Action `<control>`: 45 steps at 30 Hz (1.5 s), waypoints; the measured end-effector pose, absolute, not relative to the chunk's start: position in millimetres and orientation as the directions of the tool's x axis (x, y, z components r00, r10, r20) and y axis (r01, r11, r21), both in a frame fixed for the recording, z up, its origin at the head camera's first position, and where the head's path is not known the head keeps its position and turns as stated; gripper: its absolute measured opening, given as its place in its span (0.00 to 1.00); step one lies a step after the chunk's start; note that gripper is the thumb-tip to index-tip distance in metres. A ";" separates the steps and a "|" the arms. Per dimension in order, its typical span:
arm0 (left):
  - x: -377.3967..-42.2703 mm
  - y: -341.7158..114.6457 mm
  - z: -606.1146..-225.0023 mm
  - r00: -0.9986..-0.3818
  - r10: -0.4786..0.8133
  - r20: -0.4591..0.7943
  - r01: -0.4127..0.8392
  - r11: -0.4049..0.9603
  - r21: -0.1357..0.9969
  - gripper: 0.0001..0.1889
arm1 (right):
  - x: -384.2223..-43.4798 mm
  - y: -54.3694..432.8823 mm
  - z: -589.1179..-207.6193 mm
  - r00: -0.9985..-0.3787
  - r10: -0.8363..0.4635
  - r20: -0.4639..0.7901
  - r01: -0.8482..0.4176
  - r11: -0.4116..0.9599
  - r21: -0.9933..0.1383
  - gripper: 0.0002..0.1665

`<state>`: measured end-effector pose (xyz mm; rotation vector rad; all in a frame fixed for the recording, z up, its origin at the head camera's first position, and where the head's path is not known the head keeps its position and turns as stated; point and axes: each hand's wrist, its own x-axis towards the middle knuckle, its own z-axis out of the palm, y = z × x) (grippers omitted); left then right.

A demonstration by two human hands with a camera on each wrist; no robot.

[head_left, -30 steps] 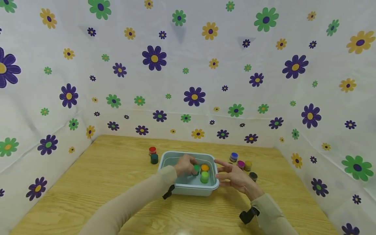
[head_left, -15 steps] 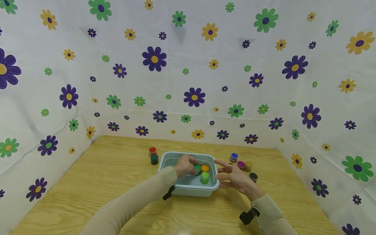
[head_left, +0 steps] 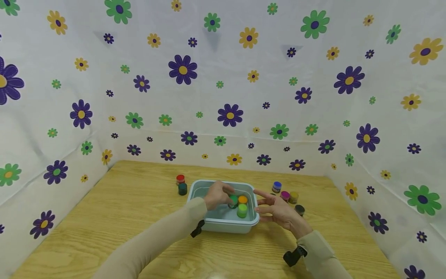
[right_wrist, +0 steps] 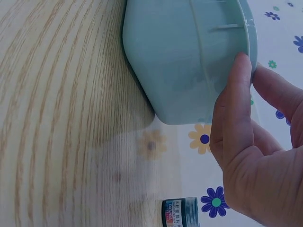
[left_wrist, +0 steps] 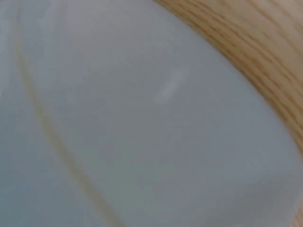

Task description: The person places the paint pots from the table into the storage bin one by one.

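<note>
My left hand [head_left: 216, 194] reaches into a light blue plastic bin [head_left: 226, 228], its fingers parted beside a paint jar with a green lid [head_left: 233, 201]. Next to that jar stand an orange-lidded paint jar [head_left: 242, 200] and a light green one [head_left: 242, 210]. At the bin's right side is my right hand [head_left: 280, 211], fingers spread and mostly straight. In the right wrist view its fingertips touch the rim and outer wall of the bin [right_wrist: 184, 61]. The left wrist view holds only the bin's outer wall [left_wrist: 156, 118] up close, without the hand.
A red-lidded jar [head_left: 180, 179] and a dark teal jar [head_left: 182, 189] stand left of the bin. To its right are blue [head_left: 277, 186], magenta [head_left: 285, 195], yellow [head_left: 294, 197] and black [head_left: 299, 210] jars. A flowered sheet [head_left: 230, 77] walls the wooden table [head_left: 146, 217].
The left hand's fingers have come off the green-lidded jar and drawn slightly left, leaving it standing in the bin. The right hand stays at the bin's side.
</note>
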<state>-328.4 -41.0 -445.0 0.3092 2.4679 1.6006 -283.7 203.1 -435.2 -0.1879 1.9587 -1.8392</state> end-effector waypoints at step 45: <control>-338.4 -154.0 -412.5 -0.976 0.218 0.020 0.090 0.319 0.944 0.16 | -282.9 202.8 -434.3 -0.893 -0.390 -0.224 0.197 0.109 -0.974 0.45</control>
